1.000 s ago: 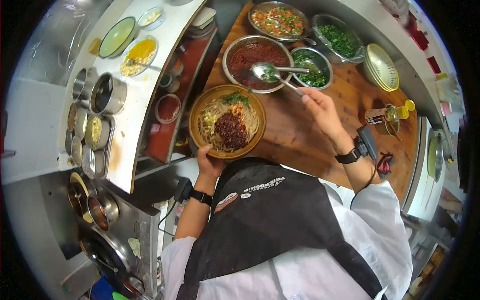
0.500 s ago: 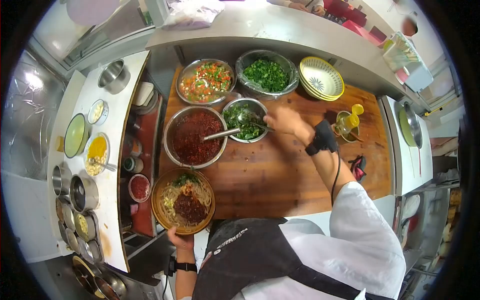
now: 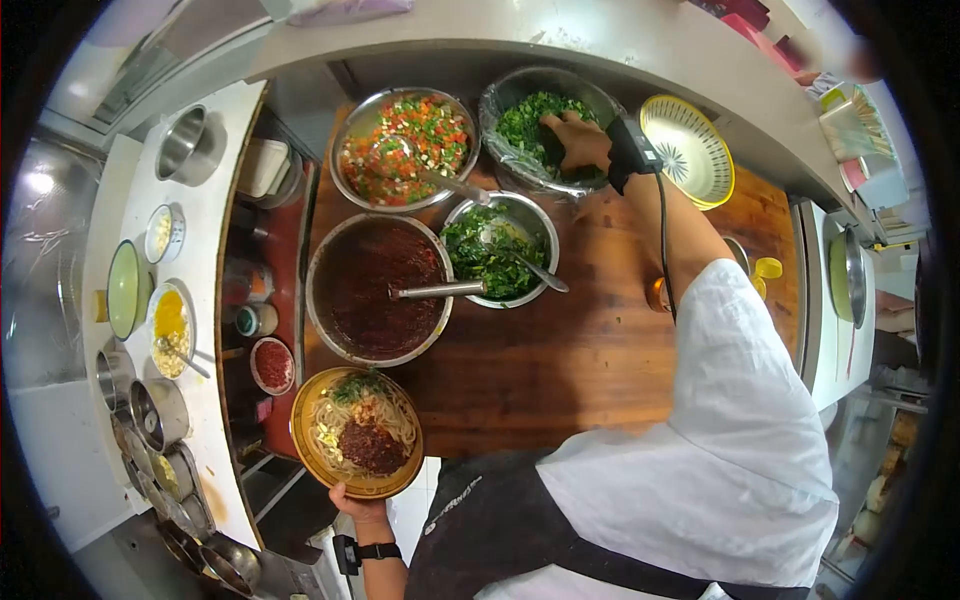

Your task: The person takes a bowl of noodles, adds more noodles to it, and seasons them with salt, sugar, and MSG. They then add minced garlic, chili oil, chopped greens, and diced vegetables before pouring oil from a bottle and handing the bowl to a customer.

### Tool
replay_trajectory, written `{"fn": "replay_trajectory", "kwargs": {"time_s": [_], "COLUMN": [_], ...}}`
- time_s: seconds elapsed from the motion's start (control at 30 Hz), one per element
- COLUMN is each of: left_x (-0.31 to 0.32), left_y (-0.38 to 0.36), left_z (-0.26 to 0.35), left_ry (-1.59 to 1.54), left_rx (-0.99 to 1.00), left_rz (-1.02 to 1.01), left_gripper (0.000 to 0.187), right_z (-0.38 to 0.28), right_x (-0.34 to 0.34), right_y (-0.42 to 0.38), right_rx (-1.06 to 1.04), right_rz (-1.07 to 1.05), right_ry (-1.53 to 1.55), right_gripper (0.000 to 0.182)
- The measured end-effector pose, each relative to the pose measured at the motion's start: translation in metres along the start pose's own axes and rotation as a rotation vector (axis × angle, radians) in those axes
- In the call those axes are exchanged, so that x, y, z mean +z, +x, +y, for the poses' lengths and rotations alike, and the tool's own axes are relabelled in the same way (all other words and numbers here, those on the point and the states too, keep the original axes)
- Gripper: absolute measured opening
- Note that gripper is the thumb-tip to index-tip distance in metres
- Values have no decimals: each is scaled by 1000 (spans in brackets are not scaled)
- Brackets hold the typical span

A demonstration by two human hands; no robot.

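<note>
My left hand (image 3: 358, 503) grips the near rim of a yellow-brown bowl (image 3: 303, 440), which holds noodles (image 3: 400, 420) topped with dark red sauce (image 3: 372, 446), chopped greens and yellow bits. My right hand (image 3: 580, 143) reaches into the plastic-lined bowl of chopped greens (image 3: 530, 118); its fingertips are down among the leaves, and whether they hold any is hidden. Below it, a smaller steel bowl of greens (image 3: 490, 255) has a spoon in it. Beside that, a large steel bowl of dark red sauce (image 3: 375, 280) has a metal-handled utensil (image 3: 440, 290) across its rim.
Chopped red and green vegetables fill a steel bowl (image 3: 405, 140) at the back left. Patterned bowls (image 3: 690, 150) stand right of my right hand, with a yellow-capped bottle (image 3: 767, 268) nearer. A white side shelf (image 3: 225, 300) at left carries bowls and steel containers.
My right hand has moved from beside the smaller greens bowl up and back into the plastic-lined one. The camera view has shifted. My left hand still holds the noodle bowl.
</note>
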State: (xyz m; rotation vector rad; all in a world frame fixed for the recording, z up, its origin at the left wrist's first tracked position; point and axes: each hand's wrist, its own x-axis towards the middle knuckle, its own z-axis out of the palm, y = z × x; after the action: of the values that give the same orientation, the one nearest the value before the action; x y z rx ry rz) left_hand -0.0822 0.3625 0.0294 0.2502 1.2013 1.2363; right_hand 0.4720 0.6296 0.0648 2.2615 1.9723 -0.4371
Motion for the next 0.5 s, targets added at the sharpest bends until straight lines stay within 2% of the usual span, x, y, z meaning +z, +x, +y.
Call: {"fn": "replay_trajectory", "kwargs": {"time_s": [0.07,0.13,0.17,0.2,0.27,0.3,0.33,0.4,0.43,0.47,0.5], "left_x": [5,9,7,5,-1,-3,-6,-5,2,6,5], "left_y": [-2,-3,-4,-3,-2,-1,-1,0,-4,-6,-5], "left_z": [5,7,7,7,6,6,7,7,8,8,9], "left_ry": [28,67,72,82,89,92,97,102,109,117,119], "left_rx": [-7,-1,-9,-18,-35,-41,-50,-58,-60,-65,-71], "left_rz": [-21,20,24,26,23,22,21,16,46,78,83], "left_gripper": [67,67,68,68,69,70,70,71,71,71,71], "right_z": [5,35,45,55,20,17,25,41,31,23,16], "right_x": [12,42,50,57,4,-11,-4,14,12,6,2], "right_y": [2,31,35,39,17,18,25,42,38,37,35], "right_rx": [87,175,-78,-71,-59,45,50,-24,-6,-7,-27], "right_rz": [-4,19,191,185,198,78,77,282,232,229,126], "right_ry": [-60,161,172,172,56,59,61,120,133,133,103], "right_gripper": [64,48,34,34,26,38,38,50,61,61,61]}}
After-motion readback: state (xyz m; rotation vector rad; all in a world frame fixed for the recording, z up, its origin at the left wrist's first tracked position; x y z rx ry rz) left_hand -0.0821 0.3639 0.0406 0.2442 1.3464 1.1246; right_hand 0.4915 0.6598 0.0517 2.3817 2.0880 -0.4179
